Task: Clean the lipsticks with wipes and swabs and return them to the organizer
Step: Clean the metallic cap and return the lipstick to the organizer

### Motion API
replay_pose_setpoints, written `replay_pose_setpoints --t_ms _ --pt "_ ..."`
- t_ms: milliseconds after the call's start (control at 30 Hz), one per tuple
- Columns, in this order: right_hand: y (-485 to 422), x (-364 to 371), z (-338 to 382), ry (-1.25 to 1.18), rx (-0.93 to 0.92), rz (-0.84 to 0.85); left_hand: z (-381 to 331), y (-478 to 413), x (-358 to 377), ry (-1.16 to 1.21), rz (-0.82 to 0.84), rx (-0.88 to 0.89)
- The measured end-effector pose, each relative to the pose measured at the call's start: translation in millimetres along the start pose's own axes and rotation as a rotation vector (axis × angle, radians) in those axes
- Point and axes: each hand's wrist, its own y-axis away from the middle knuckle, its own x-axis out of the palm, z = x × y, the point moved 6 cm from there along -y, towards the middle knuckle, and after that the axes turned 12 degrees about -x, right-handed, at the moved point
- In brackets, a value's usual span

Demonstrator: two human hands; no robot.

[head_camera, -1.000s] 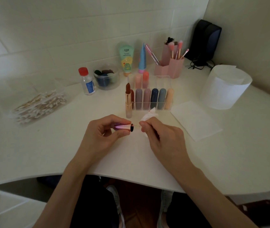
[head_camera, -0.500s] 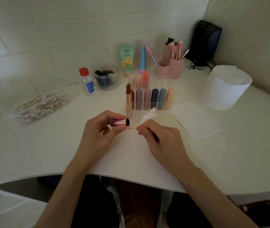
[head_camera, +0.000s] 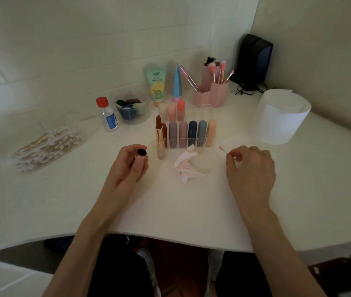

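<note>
My left hand (head_camera: pixel 128 166) grips a lipstick cap (head_camera: pixel 142 152), its dark open end facing up toward me. My right hand (head_camera: pixel 250 166) pinches a cotton swab (head_camera: pixel 223 150) with a pink-stained tip pointing up-left. Between the hands a crumpled, pink-stained wipe (head_camera: pixel 186 166) lies on the white table. An uncapped brown lipstick (head_camera: pixel 160 137) in a rose-gold tube stands upright just left of the clear organizer (head_camera: pixel 191 133), which holds several capped lipsticks in two rows.
A box of cotton swabs (head_camera: pixel 46 145) lies at the left. A small red-capped bottle (head_camera: pixel 107 115) and a bowl of sponges (head_camera: pixel 131 108) stand behind. A pink brush holder (head_camera: pixel 212 91) and a white wipe tub (head_camera: pixel 281 116) stand at the right, tubes at the wall.
My hands have moved apart. The right hand dropped the wipe onto the table and carried the swab to the right; the left hand turned the cap so its opening faces up.
</note>
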Motion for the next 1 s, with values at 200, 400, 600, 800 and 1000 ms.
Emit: replay_pose_setpoints --t_ms 200,400,600,800,1000 --pt "3 5 -9 -0.017 0.085 0.081 2 -3 -3 -0.125 -0.146 -0.037" --pt "-1 1 8 -0.004 -0.032 -0.001 -1 -16 -15 -0.191 -0.317 -0.056" --pt "-9 1 40 -0.104 -0.152 -0.035 -17 -43 0 -0.234 -0.286 -0.027" --pt "-13 8 55 -0.141 -0.245 -0.037 -19 -58 6 -0.279 -0.312 -0.059" --pt "-21 17 91 -0.410 -0.417 0.021 -14 -47 5 0.272 -0.238 -0.059"
